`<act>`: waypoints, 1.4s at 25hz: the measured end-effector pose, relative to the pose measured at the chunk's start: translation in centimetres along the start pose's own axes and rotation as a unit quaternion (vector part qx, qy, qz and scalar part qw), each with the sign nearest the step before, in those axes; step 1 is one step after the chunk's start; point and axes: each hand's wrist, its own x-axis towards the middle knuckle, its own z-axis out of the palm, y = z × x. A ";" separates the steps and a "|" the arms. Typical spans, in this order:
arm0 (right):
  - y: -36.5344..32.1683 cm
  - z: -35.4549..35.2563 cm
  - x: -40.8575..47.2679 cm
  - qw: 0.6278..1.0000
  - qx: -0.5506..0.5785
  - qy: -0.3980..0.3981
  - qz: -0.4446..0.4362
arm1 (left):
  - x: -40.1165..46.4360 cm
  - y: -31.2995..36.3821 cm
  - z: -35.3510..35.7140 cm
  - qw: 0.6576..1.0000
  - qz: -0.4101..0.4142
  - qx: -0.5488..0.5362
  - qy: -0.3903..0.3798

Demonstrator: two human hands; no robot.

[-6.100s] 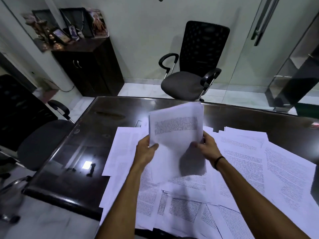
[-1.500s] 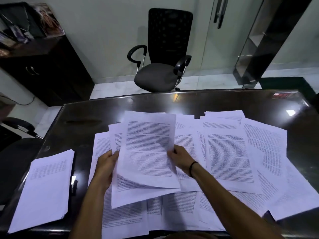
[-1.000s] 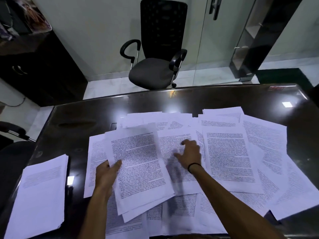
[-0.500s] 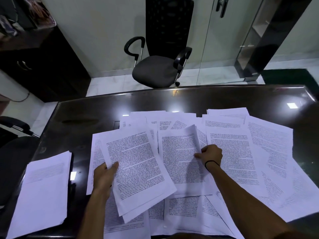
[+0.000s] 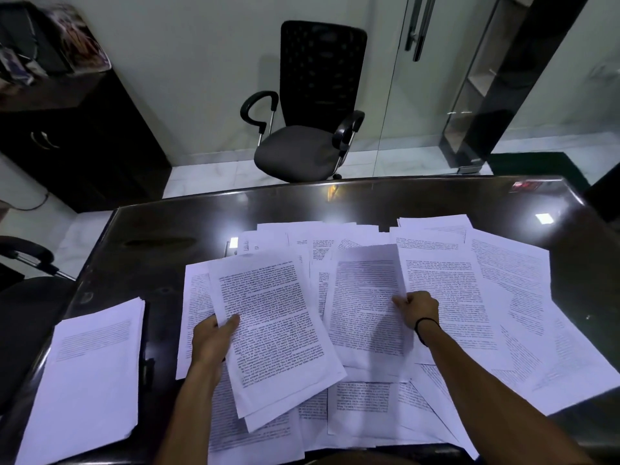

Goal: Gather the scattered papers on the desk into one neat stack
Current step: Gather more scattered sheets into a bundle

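Left hand (image 5: 212, 340) is gripping a small bundle (image 5: 271, 327) of printed sheets by its left edge, thumb curled over the top page and fingers hidden beneath, so that the bundle is angling up off the desk (image 5: 369, 203) and tilting clockwise; holding it aloft in this way is apparently keeping the collected pages together while more are being added. Right hand (image 5: 417, 312) is pinching the right edge of a single sheet (image 5: 364, 307), fingers curled round it, and the sheet's far end is curling upward, which suggests it is being peeled from the layer below for transfer to the bundle. Loose papers (image 5: 486, 297) are lying overlapped across the middle and right of the desk, reaching from near its far edge to its near edge, several skewed at differing angles. A finished stack (image 5: 87, 374) is sitting squared at the near left corner of the desk, apart from the scatter, presumably as the collecting point. Judged from this layout, most sheets are not yet gathered. An office chair (image 5: 302, 105) is standing beyond the far edge, and a dark cabinet (image 5: 77, 135) is standing against the wall to the left.
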 end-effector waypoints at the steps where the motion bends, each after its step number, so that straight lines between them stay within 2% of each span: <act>1: 0.2 0.0 -0.4 1.000 -0.019 -0.012 -0.010 | 0.1 0.0 -0.1 1.000 0.003 0.006 -0.004; 6: 0.0 -1.9 -2.2 0.995 -0.012 0.011 -0.098 | 1.2 1.3 -1.8 0.996 0.051 0.075 0.021; 7: -0.6 -2.6 -2.6 0.994 0.019 0.002 -0.112 | 1.5 1.9 -2.4 0.994 0.061 0.087 0.028; 10: -3.3 -4.4 -4.7 0.962 0.226 -0.081 -0.130 | 2.4 3.8 -3.7 0.989 0.093 0.110 0.038; 12: -5.6 -5.5 -6.3 0.934 0.288 -0.142 -0.161 | 2.5 5.0 -4.1 0.982 0.130 0.129 0.035; 14: -7.6 -5.2 -7.6 0.920 0.297 -0.173 -0.187 | 2.6 5.6 -4.1 0.979 0.150 0.139 0.019; 18: -9.7 0.5 -9.7 0.945 0.216 -0.152 -0.192 | 0.7 6.2 -2.4 0.988 0.101 0.068 -0.092; 21: -9.3 4.8 -11.2 0.939 0.202 -0.196 -0.199 | -1.6 5.5 -2.0 0.986 0.046 0.021 -0.157; 25: -9.1 6.7 -12.5 0.915 0.236 -0.274 -0.179 | -2.3 3.4 -1.9 0.987 -0.034 -0.033 -0.151; 27: -8.7 7.0 -11.9 0.908 0.236 -0.303 -0.168 | -2.3 2.5 -1.6 0.988 0.004 0.014 -0.152; 29: -8.1 6.7 -10.6 0.908 0.231 -0.320 -0.141 | -2.2 1.9 -1.2 0.991 0.039 0.062 -0.109; 30: -7.6 6.3 -9.7 0.921 0.211 -0.298 -0.136 | -2.0 1.6 -1.0 0.992 0.041 0.073 -0.091; 32: -6.1 5.4 -7.0 0.968 0.093 -0.173 -0.158 | -1.4 1.2 -0.9 0.992 0.046 0.098 -0.062; 33: -5.5 4.5 -5.3 0.976 0.022 -0.122 -0.176 | -0.8 1.0 -0.8 0.990 0.050 0.116 -0.055; 35: -4.8 3.0 -1.8 0.971 -0.085 -0.096 -0.201 | 0.1 1.1 -1.1 0.986 0.056 0.149 -0.053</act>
